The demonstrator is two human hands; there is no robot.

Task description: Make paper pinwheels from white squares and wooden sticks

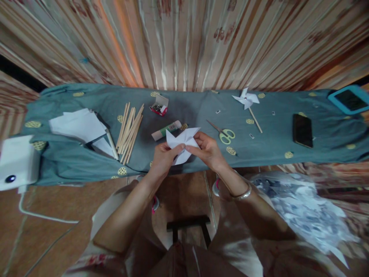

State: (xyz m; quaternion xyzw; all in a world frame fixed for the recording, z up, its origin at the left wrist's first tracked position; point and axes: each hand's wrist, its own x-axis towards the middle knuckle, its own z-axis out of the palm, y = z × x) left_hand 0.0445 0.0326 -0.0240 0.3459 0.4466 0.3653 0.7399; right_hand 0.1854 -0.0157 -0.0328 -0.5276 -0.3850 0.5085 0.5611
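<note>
Pressing evenly at the centre should keep the folded, white, pinwheel-shaped paper (185, 139) crisp while the left hand's grip (165, 156) and right hand's grip (209, 151) pinch its opposite sides above the blue-green, cloth-covered bench (191, 108).

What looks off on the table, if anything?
Nothing clearly spilled or damaged. Mildly untidy: the patterned cloth bunches into folds at the left end, unlike its flatter middle, and the wooden sticks lie crossed in a loose pile.
</note>
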